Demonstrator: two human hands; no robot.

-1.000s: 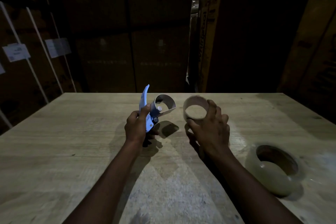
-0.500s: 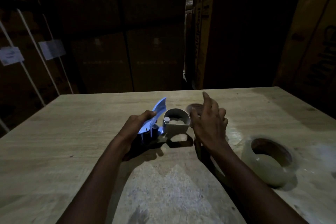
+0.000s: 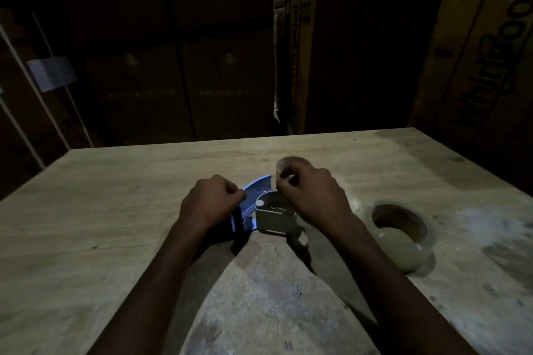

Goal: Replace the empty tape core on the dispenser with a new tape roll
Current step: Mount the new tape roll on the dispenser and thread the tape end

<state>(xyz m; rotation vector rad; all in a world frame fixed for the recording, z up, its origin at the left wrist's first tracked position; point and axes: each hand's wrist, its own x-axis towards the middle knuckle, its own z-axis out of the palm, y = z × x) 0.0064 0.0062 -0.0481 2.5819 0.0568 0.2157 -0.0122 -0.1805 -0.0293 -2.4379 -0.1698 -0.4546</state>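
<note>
The left hand (image 3: 212,202) is closed around the blue handle of the tape dispenser (image 3: 261,212), fingers curled over its near-left part, holding it down on the wooden table (image 3: 115,210) roughly midway between the left and right edges. The right hand (image 3: 313,199) is curled just to the right of it, fingertips pinched at the far rim of the dispenser's grey metal housing; the frame is blurred there, so whether it grips the housing or something else cannot be told. Right behind the right hand's knuckles, toward the far edge, the empty tape core (image 3: 290,163) shows as a pale ring, partly hidden by the fingers; whether the hand touches it cannot be told. A small round hub sits inside the housing, which carries no roll. The new tape roll (image 3: 403,235) lies flat on the table well to the right of the hands, nearer the right edge. Beyond the far edge stand dark stacked cardboard boxes (image 3: 484,72).
</note>
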